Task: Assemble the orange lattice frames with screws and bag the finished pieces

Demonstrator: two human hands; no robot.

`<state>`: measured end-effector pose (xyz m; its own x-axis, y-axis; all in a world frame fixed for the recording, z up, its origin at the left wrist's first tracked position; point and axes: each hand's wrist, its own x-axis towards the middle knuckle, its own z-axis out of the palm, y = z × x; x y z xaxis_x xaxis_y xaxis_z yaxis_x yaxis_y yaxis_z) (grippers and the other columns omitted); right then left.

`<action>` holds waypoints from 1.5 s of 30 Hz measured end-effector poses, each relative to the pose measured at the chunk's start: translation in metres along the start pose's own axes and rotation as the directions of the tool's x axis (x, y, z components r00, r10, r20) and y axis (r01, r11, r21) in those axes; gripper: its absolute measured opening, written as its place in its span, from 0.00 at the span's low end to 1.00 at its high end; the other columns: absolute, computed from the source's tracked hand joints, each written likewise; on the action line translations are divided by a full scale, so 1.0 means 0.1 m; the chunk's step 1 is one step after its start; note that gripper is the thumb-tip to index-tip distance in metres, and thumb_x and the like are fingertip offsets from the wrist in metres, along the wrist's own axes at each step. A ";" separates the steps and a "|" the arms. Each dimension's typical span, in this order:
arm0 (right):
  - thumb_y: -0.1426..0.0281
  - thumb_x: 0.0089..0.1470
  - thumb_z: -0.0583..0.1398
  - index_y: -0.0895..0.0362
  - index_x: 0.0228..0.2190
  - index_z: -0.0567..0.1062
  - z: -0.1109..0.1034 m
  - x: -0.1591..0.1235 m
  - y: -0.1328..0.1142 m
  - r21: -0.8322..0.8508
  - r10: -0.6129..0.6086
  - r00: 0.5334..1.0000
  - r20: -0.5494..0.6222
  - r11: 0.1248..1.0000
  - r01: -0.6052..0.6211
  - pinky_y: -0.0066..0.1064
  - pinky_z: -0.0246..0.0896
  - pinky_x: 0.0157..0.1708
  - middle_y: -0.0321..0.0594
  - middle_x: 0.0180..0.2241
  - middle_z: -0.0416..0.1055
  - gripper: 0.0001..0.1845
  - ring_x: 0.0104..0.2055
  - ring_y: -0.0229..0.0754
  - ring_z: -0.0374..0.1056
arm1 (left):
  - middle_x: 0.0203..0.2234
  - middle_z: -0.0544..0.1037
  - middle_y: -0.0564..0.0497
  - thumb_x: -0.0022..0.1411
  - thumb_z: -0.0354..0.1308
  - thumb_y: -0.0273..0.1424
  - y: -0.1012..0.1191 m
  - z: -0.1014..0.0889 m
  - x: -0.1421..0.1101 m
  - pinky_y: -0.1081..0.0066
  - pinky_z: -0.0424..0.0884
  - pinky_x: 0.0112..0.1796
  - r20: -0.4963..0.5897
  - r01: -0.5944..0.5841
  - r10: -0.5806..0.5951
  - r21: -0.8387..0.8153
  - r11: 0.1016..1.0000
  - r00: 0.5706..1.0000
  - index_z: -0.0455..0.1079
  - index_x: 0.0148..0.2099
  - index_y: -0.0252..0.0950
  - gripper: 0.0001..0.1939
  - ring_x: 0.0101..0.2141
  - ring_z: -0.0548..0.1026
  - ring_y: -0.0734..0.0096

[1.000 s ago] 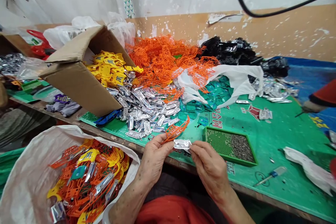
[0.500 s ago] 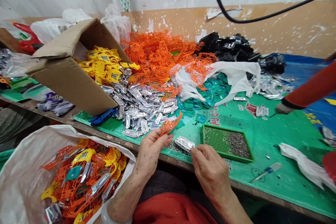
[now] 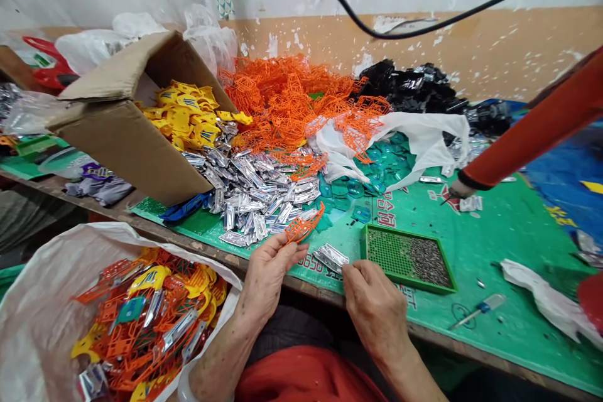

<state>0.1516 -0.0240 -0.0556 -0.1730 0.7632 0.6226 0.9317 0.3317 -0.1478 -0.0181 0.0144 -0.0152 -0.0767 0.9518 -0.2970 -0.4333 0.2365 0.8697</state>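
Note:
My left hand [image 3: 267, 270] pinches a curved orange lattice plastic piece [image 3: 304, 225] between thumb and fingers, just above the table's front edge. A sliver of teal shows under that piece; whether it is attached, I cannot tell. In my right hand [image 3: 374, 298], closed fingers grip one end of a shiny silver plastic part [image 3: 331, 257] with small holes. The two pieces are apart, the silver one lower and to the right. Beyond my hands lies a heap of silver parts [image 3: 259, 185], and teal parts [image 3: 391, 157] are spread beside it.
A green tray [image 3: 372, 270] of small screws sits right of my hands. A red electric screwdriver [image 3: 532, 129] slants in from the right. An open cardboard box [image 3: 127, 151] holds yellow parts; orange lattices [image 3: 292, 94] pile behind. A white sack [image 3: 42, 301] of mixed pieces stands at left.
The red screwdriver and its black cable have swung to the left. My left hand has turned the orange piece slightly; my right hand still holds the silver part in nearly the same place.

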 end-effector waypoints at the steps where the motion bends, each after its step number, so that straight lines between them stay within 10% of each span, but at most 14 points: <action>1: 0.76 0.61 0.54 0.58 0.27 0.73 0.00 0.00 0.00 -0.008 0.001 1.000 0.006 1.000 -0.001 0.31 0.51 0.32 0.40 0.26 0.69 0.12 0.30 0.40 0.63 | 0.30 0.81 0.50 0.46 0.69 0.31 0.00 -0.01 0.00 0.73 0.75 0.39 0.002 0.000 0.000 -0.002 1.000 1.000 0.77 0.35 0.32 0.12 0.34 0.79 0.70; 26: 0.73 0.60 0.54 0.55 0.34 0.75 -0.02 0.24 0.00 -0.077 0.030 0.981 0.191 0.997 -0.015 0.31 0.53 0.29 0.40 0.32 0.72 0.09 0.32 0.42 0.65 | 0.30 0.81 0.51 0.44 0.71 0.30 0.30 -0.33 0.04 0.72 0.77 0.39 -0.173 -0.162 0.143 -0.102 0.981 0.974 0.76 0.32 0.32 0.11 0.33 0.80 0.69; 35: 0.77 0.55 0.57 0.55 0.30 0.77 0.45 1.10 0.11 -0.058 -0.035 0.937 0.348 0.997 0.059 0.31 0.52 0.31 0.43 0.32 0.72 0.10 0.36 0.44 0.64 | 0.31 0.81 0.50 0.45 0.71 0.32 0.32 -0.37 -0.09 0.71 0.76 0.40 -0.160 -0.130 0.112 -0.111 0.985 0.981 0.76 0.33 0.31 0.13 0.33 0.80 0.69; 45: 0.80 0.55 0.55 0.56 0.28 0.78 0.68 1.16 0.19 -0.016 -0.145 0.940 0.310 0.987 0.157 0.29 0.53 0.30 0.42 0.31 0.72 0.14 0.33 0.41 0.64 | 0.30 0.81 0.50 0.44 0.71 0.33 0.31 -0.33 -0.06 0.71 0.75 0.39 -0.145 -0.079 0.059 -0.134 0.988 0.988 0.76 0.32 0.32 0.13 0.33 0.79 0.69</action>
<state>0.1269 0.1087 -0.0387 -0.3965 0.8411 0.3679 0.8979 0.4388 -0.0356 -0.0608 0.0100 0.0009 -0.2321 0.9256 -0.2991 -0.5423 0.1322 0.8297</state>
